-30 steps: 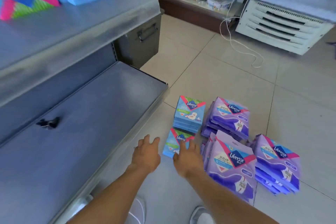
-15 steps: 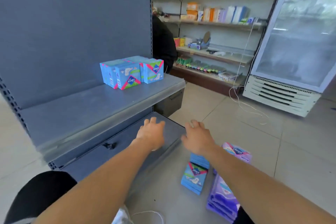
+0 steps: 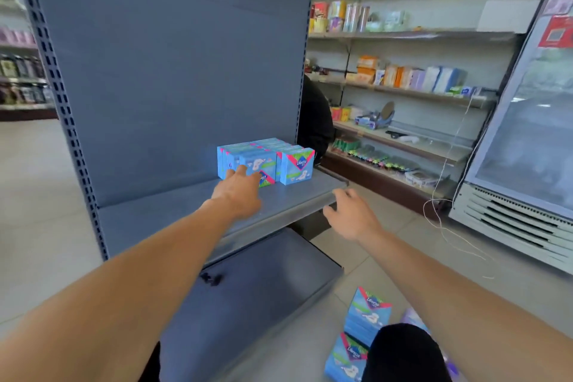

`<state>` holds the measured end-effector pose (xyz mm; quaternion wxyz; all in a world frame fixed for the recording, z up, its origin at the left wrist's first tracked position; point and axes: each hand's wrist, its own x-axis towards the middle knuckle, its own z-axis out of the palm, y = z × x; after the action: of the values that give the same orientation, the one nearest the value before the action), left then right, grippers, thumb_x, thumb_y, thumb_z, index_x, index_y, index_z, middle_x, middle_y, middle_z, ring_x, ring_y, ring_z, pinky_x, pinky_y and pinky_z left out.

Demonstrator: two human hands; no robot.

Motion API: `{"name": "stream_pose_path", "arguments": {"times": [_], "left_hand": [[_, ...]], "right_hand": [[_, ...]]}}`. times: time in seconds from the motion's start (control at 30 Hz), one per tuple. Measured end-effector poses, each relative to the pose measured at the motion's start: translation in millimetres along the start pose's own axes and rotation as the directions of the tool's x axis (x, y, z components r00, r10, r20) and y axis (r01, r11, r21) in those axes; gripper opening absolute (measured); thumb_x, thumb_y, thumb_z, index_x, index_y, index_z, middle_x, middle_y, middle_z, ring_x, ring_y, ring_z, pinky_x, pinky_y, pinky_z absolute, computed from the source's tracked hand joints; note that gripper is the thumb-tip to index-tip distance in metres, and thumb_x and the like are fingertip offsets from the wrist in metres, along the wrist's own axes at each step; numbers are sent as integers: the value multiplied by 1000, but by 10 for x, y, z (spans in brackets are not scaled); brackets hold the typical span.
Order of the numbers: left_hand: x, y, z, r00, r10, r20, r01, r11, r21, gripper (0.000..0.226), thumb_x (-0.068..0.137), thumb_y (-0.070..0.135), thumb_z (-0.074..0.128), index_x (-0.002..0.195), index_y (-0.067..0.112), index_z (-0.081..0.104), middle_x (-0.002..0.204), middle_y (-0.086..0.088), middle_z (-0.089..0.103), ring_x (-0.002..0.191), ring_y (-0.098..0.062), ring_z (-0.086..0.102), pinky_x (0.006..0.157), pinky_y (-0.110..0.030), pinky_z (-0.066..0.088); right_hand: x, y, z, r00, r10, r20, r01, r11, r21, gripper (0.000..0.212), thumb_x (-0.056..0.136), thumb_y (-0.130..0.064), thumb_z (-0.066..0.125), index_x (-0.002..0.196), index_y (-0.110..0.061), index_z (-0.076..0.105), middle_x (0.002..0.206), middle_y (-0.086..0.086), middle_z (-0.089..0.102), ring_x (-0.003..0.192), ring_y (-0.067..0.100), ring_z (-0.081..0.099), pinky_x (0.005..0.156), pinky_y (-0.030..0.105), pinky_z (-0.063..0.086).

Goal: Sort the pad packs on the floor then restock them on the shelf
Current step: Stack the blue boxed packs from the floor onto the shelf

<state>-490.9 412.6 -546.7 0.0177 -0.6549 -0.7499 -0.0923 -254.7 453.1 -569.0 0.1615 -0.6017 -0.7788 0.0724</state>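
Two bare arms stretch forward from the bottom corners toward a tall grey shelving unit (image 3: 173, 71), whose flat back panel and slotted uprights fill the left half of the view. Its grey metal shelf (image 3: 161, 214) juts out at mid height, and a lower base shelf (image 3: 263, 285) lies beneath it near the tiled floor (image 3: 418, 254).

At the shelf's right end, against the back panel, stands a cluster of blue pad packs (image 3: 266, 161). They are upright, pressed side by side in rows, each light blue with a pink and green striped corner, a dark blue diamond logo and a white pad drawing on the front. The rightmost pack (image 3: 298, 165) faces outward squarely, while the one at front centre is turned at an angle.

On the floor at lower right, more blue packs (image 3: 369, 310) lie stacked flat, with another blue pack (image 3: 345, 357) nearer the camera, partly covered by a dark knee (image 3: 403, 353). A sliver of purple pack (image 3: 414, 319) shows just beside them.

The left hand (image 3: 238, 194) reaches over the shelf, fingers spread and extended, their tips touching the front of the shelf cluster without gripping anything. The right hand (image 3: 350, 215) hovers off the shelf's right front corner, fingers loosely curled and apart, holding nothing.
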Motion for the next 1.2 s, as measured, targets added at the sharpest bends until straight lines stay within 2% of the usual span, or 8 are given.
{"name": "stream_pose_path", "arguments": {"times": [0.2,0.37,0.47,0.6,0.73,1.03,1.2], "left_hand": [[28,-73,-145,998,-58,-21,59,996,66,61,90,25,51,148,23,31,148,-11,28,130,-34,33,96,-46,43],[-198,-161,-411,998,36,-54,-24,978,205,54,91,28,51,144,25,38,145,-9,31,131,-32,33,93,-45,44],[-310,-314,-695,996,47,-71,-25,957,288,51,91,31,52,140,25,41,140,-8,35,129,-30,35,94,-47,47],[-391,-447,-992,995,14,-98,17,951,310,49,89,27,53,137,21,44,142,-9,34,130,-31,34,93,-48,48],[-343,-402,-1081,993,37,-109,-1,949,317,51,90,26,52,140,21,42,144,-10,33,130,-32,34,94,-48,48],[-33,-465,-1074,998,64,-16,-53,921,386,50,92,25,50,141,25,41,145,-7,32,131,-29,35,92,-45,48],[324,-580,-850,1000,-7,-6,8,973,231,50,90,28,52,139,22,43,138,-8,40,127,-29,38,89,-44,48]], "right_hand": [[154,-59,17,1000,-20,22,17,993,121,57,96,-39,45,146,-13,36,148,13,36,137,29,35,108,45,38],[4,-80,-37,997,-77,-26,80,987,139,54,96,-37,47,143,-12,40,143,15,40,134,33,37,107,45,38],[-81,-76,-134,995,-84,-46,91,984,154,54,96,-37,46,143,-12,40,142,15,41,132,34,39,106,43,39],[-121,-130,-301,992,-86,-92,100,982,161,48,96,-36,47,136,-10,44,136,17,44,126,35,43,101,43,41],[-40,-168,-474,985,-92,-143,114,982,153,45,97,-36,47,135,-13,44,136,15,45,126,34,43,95,41,41],[304,-34,-557,991,-43,-124,63,985,163,51,97,-38,47,142,-15,41,144,12,40,132,32,40,102,43,40],[671,-43,-425,992,-28,-120,50,981,185,50,97,-36,48,141,-16,41,141,11,43,125,30,46,95,40,42]]}}
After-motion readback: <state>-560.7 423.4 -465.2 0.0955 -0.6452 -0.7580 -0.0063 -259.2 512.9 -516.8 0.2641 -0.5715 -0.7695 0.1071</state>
